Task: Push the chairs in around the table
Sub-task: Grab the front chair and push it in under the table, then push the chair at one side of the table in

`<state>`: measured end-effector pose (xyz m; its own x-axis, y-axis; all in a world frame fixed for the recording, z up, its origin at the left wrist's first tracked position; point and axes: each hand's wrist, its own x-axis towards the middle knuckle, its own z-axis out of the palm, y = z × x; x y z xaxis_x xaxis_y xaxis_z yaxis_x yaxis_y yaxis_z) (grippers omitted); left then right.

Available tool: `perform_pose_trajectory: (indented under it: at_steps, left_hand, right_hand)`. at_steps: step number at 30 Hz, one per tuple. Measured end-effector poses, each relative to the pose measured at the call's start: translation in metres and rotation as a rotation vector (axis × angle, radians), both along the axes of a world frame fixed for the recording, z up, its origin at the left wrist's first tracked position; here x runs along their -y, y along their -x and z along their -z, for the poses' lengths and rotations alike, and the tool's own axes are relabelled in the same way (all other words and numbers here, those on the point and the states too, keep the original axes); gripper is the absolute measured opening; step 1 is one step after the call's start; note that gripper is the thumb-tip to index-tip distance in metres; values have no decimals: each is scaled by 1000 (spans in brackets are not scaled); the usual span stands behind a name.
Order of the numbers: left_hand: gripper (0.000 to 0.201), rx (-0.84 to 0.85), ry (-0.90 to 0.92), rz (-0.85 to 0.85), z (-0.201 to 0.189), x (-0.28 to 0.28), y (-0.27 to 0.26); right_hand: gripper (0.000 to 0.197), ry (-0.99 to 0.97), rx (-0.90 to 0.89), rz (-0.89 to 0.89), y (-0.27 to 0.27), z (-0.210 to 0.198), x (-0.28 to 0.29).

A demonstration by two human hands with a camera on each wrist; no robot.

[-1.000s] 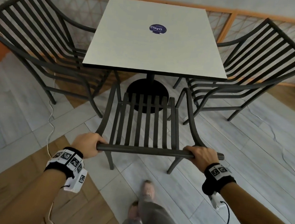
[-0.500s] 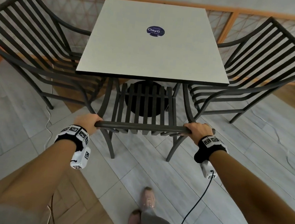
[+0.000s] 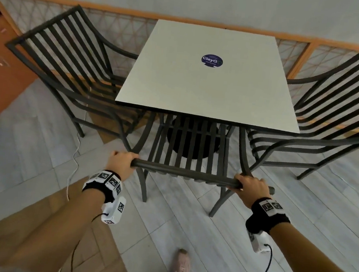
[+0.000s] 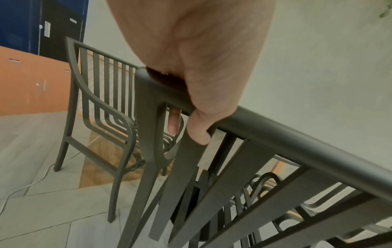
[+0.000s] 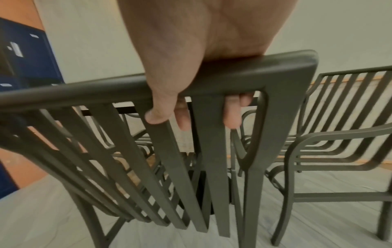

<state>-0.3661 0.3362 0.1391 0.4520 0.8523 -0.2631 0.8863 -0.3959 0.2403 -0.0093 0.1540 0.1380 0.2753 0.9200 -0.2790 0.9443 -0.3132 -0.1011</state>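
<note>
A: What does the room look like?

B: A square pale surface (image 3: 205, 76) with a round dark blue sticker (image 3: 211, 60) stands by a wall with a wooden lattice rail (image 3: 124, 24). The floor (image 3: 40, 133) is grey tile with wood-toned strips, and a white cable (image 3: 75, 159) trails across it.

A: And the chairs?

B: The near chair (image 3: 190, 146) has its seat under the surface's edge. The left chair (image 3: 70, 65) and right chair (image 3: 337, 113) flank the surface.

A: The grip?

B: The left hand (image 3: 121, 165) and right hand (image 3: 251, 187) each wrap fingers round the near chair's top rail, thumbs (image 4: 198, 132) curled underneath.
</note>
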Motion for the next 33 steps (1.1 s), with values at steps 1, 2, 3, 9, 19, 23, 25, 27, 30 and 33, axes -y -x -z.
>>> perform_pose_trajectory:
  at_steps: [1, 2, 3, 9, 19, 23, 25, 27, 30, 33]
  left_hand:
    - [25, 24, 5, 20, 0, 1, 3]
    - [25, 43, 13, 46, -3, 2, 7]
    - [24, 61, 25, 70, -6, 2, 12]
    - [26, 231, 19, 48, -17, -22, 65]
    - [24, -9, 88, -111, 12, -183, 180]
    - [24, -39, 123, -111, 24, -285, 211]
    - [26, -70, 131, -117, 30, -332, 225]
    - [28, -126, 117, -96, 38, -378, 236]
    - [39, -300, 57, -6, 57, -439, 248]
    - [48, -398, -54, 30, 84, -493, 262]
  right_hand:
    - [22, 36, -14, -16, 1, -2, -2]
    - [23, 71, -24, -48, 2, -4, -4]
    - [25, 97, -24, -90, 3, -6, -8]
    - [30, 249, 22, -213, 14, -26, -30]
    - [72, 241, -86, -672, 135, -85, -188]
    - [55, 16, -167, -750, 227, -104, -316]
    - [58, -21, -240, -725, 276, -99, -383]
    - [53, -20, -282, -706, 325, -77, -448]
    - [31, 72, -306, -661, 389, -25, -528]
    - [32, 144, -233, -623, 436, 37, -584]
